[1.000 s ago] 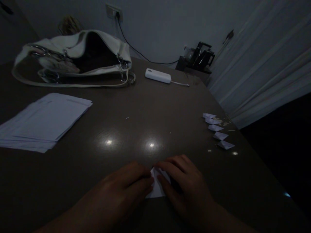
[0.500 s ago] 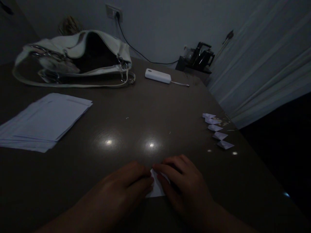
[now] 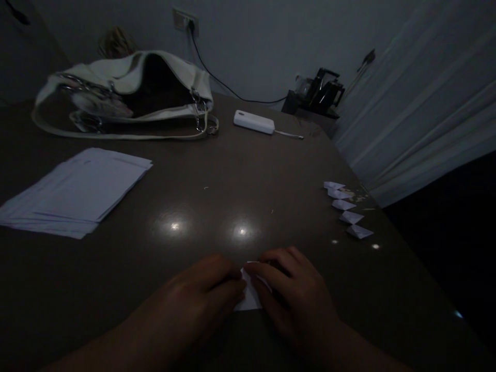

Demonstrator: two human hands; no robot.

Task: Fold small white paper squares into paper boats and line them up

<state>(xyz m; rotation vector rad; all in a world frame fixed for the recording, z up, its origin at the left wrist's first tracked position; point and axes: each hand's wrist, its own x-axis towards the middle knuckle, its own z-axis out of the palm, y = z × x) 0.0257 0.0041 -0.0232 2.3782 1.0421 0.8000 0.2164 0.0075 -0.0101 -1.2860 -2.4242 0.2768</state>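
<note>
A small piece of white paper (image 3: 250, 298) lies on the dark table near the front, between my two hands. My left hand (image 3: 201, 294) pinches its left side, thumb and fingers drawn together. From the right, my right hand (image 3: 296, 289) grips the paper's upper and right part, with the index fingertip at the top edge and the thumb just below. Fingers cover much of the sheet, so its exact folds are hidden. Farther right, several small folded paper pieces (image 3: 343, 205) with pointed ends stand in a row.
A stack of white paper sheets (image 3: 96, 181) lies at the left. Behind it rests a white handbag (image 3: 178, 70) with a strap. A white power bank (image 3: 253, 122) with a short cable lies at the back; a black kettle (image 3: 327, 95) stands beyond. The table's right edge (image 3: 411, 253) slopes toward me.
My left hand has shifted slightly at the paper's left side, and a bit more of the paper's top edge shows. The view has turned slightly left.
</note>
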